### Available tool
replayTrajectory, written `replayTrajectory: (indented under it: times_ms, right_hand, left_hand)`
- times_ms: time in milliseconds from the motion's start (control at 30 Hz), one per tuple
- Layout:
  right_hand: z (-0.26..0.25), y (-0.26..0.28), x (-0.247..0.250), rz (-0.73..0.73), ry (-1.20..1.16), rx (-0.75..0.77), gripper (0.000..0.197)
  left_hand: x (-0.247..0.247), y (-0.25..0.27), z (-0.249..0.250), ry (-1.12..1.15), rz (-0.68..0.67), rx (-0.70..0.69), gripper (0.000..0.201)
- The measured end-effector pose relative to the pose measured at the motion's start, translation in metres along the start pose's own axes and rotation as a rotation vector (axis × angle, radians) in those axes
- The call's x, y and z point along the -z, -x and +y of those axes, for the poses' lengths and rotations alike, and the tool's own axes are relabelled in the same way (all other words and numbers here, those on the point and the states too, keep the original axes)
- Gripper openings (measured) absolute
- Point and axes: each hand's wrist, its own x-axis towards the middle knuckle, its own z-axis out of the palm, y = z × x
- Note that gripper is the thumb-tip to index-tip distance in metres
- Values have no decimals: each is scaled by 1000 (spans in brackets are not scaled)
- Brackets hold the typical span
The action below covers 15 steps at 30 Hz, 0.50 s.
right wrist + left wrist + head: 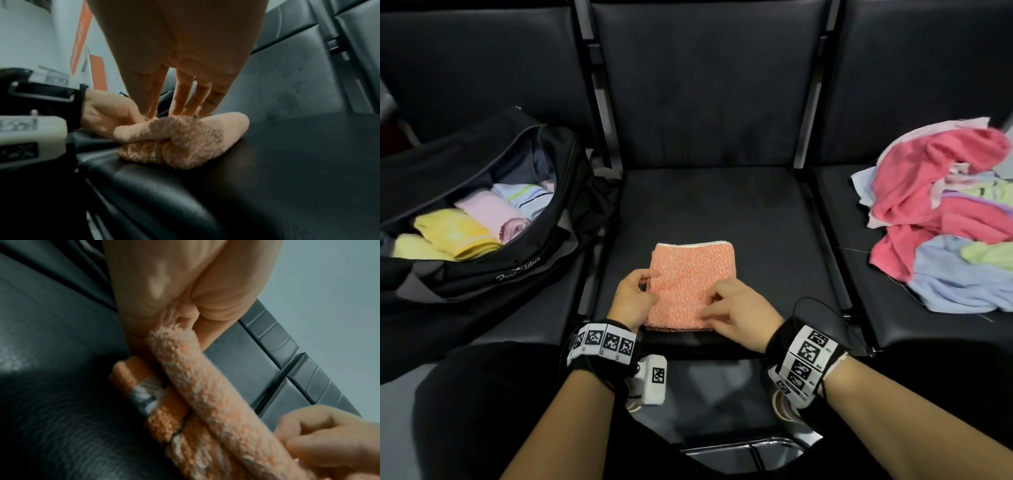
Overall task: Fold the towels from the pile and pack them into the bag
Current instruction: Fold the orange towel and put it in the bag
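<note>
An orange towel lies folded on the middle seat. My left hand pinches its left edge; in the left wrist view the top fold of the orange towel is lifted off the lower layers by my left hand. My right hand rests on the near right part of the towel, and in the right wrist view the fingers point down, straight, onto the orange towel. An open black bag on the left seat holds several folded towels. The pile of towels is on the right seat.
Metal dividers separate the three black seats. The backrests stand behind. The far half of the middle seat is bare. My legs are at the seat's front edge.
</note>
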Motion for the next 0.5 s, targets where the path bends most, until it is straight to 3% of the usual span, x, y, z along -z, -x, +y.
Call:
replayTrajectory:
  times_ms: [200, 367, 433, 500]
  right_hand:
    - [-1, 6, -16, -190, 263, -59, 43]
    - [2, 9, -25, -152, 315, -50, 51]
    - [3, 8, -27, -141, 329, -49, 50]
    - [3, 6, -27, -112, 301, -42, 47]
  left_hand:
    - [2, -1, -3, -184, 68, -5, 45]
    - [1, 5, 4, -575, 184, -156, 46]
    - [-3, 12, 10, -629, 124, -297, 38]
    - [-10, 20, 17, -648, -39, -377, 24]
